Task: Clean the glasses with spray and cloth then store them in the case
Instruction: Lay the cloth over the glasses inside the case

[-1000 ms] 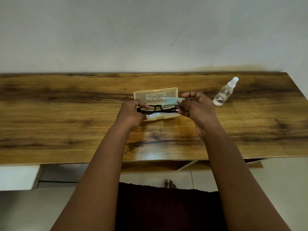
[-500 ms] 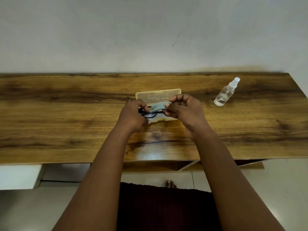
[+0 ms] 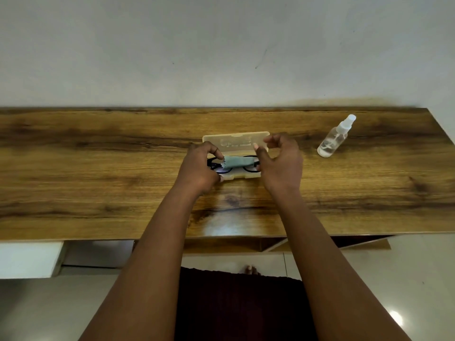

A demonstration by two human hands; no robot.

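Left hand grips the glasses at their left end over the open case, cloth draped across them, right hand loosely curled, holding nothing; risk: trapped cloth prevents closing.

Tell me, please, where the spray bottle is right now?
In the head view the spray bottle stands on the wooden table near its far right corner, to the right of the open case and untouched by either hand.

A wooden table stands against a plain pale wall, above a glossy light floor.
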